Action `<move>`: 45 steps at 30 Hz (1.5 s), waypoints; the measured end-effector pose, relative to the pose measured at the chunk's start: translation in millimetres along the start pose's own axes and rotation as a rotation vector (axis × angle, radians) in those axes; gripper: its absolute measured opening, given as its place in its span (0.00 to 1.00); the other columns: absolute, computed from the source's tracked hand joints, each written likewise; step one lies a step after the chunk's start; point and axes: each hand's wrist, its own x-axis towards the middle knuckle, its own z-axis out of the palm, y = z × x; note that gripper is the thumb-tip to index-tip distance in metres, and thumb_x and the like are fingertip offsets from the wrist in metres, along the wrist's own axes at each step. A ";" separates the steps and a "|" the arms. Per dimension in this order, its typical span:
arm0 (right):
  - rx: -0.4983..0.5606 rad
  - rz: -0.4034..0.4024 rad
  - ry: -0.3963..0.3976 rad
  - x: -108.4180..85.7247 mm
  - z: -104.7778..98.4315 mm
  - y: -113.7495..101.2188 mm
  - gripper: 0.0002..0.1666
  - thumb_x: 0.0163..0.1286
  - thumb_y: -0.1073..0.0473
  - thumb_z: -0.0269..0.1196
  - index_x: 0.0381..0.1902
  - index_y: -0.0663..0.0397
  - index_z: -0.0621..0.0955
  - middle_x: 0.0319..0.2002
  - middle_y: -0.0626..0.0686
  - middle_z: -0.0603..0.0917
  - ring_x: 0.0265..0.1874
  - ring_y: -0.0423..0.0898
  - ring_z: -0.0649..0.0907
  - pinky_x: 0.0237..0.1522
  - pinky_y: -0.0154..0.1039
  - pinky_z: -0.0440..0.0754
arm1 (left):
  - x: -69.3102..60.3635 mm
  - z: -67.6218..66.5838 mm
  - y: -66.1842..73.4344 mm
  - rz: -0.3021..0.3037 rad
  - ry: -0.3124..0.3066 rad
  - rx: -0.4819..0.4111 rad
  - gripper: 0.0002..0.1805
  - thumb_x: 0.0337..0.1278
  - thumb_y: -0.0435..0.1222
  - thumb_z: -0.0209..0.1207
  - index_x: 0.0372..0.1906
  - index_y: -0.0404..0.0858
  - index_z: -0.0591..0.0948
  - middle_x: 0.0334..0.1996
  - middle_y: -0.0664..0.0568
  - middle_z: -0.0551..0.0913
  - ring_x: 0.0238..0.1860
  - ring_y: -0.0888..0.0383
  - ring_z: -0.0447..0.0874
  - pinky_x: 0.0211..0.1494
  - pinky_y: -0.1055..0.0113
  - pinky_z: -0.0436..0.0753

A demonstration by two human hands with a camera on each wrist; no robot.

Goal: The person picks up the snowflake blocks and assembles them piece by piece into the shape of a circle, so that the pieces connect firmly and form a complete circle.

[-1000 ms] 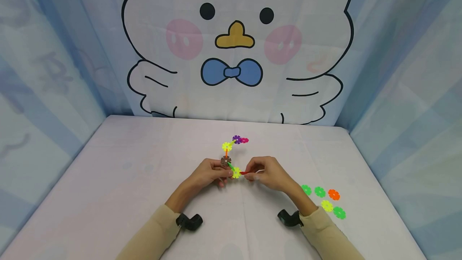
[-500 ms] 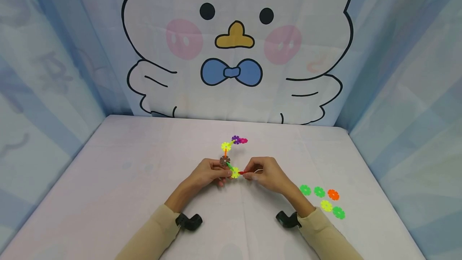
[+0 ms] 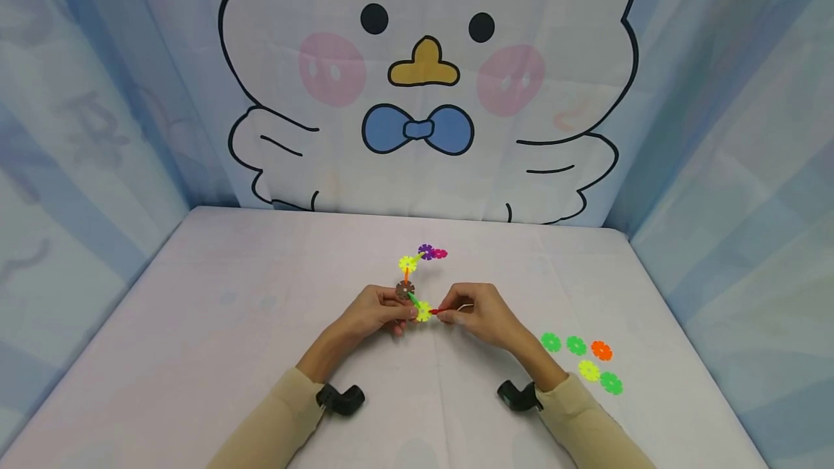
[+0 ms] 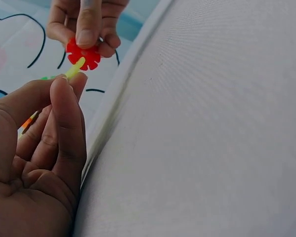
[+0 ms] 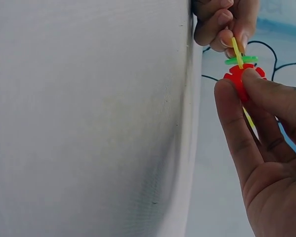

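The left hand [image 3: 374, 311], its thumb and fingertips closed together, pinches the yellow disc [image 3: 423, 311] at the near end of a flower-disc chain, presumably to steady that end and leave its right edge bare. The chain is above the middle of the table [image 3: 195, 324], just beyond the hands; whether its far end rests on the cloth is hard to say. Its long axis runs away from the person: from the yellow disc it slants left to the brown disc [image 3: 405, 289], on to another yellow disc [image 3: 407, 264], then bends right through the purple disc [image 3: 426, 252] to the pink disc [image 3: 439, 254].

Next comes the red disc [image 4: 91, 57], standing edge-on in the head view, crosswise to the yellow one and pointing left at it. They meet, though how deeply they are slotted is unclear. The right hand [image 3: 478, 310] pinches its far edge between thumb and finger, likely to keep the slot side free.

Rightmost, five loose discs [image 3: 589, 370] lie flat, within easy reach.
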 end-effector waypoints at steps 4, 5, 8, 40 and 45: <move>-0.002 -0.026 0.007 -0.4 1.0 -0.6 0.05 0.67 0.66 0.74 0.32 0.53 0.88 0.34 0.52 0.92 0.31 0.42 0.88 0.39 0.31 0.89 | -0.5 -0.5 -0.4 0.003 -0.002 -0.001 0.12 0.67 0.31 0.69 0.47 0.24 0.86 0.26 0.53 0.89 0.24 0.64 0.82 0.31 0.73 0.86; -0.003 -0.026 0.009 -0.3 1.5 -0.5 0.05 0.67 0.66 0.74 0.32 0.53 0.88 0.34 0.52 0.92 0.31 0.42 0.88 0.39 0.31 0.89 | -0.7 -0.7 -0.5 0.002 -0.001 -0.001 0.12 0.67 0.31 0.69 0.47 0.24 0.86 0.26 0.53 0.89 0.24 0.64 0.82 0.31 0.73 0.86; -0.005 -0.025 0.015 0.4 2.7 -0.5 0.05 0.67 0.66 0.74 0.32 0.52 0.88 0.34 0.52 0.92 0.30 0.42 0.87 0.38 0.31 0.89 | -1.0 -1.3 -0.9 -0.006 0.005 0.000 0.12 0.67 0.31 0.69 0.48 0.25 0.86 0.27 0.53 0.89 0.24 0.64 0.82 0.31 0.73 0.85; 0.003 -0.091 0.051 0.8 8.3 2.9 0.04 0.64 0.68 0.75 0.33 0.57 0.89 0.34 0.54 0.92 0.29 0.48 0.88 0.37 0.32 0.90 | -1.4 -2.6 -0.9 0.002 -0.015 0.001 0.10 0.69 0.28 0.66 0.48 0.23 0.85 0.27 0.55 0.89 0.23 0.65 0.81 0.31 0.73 0.84; -0.022 -0.101 0.062 1.4 9.4 2.5 0.04 0.64 0.68 0.75 0.33 0.56 0.89 0.33 0.53 0.92 0.28 0.46 0.88 0.36 0.32 0.90 | -1.8 -2.6 0.0 0.004 -0.019 0.004 0.11 0.70 0.28 0.66 0.49 0.22 0.84 0.28 0.54 0.90 0.24 0.65 0.82 0.31 0.73 0.84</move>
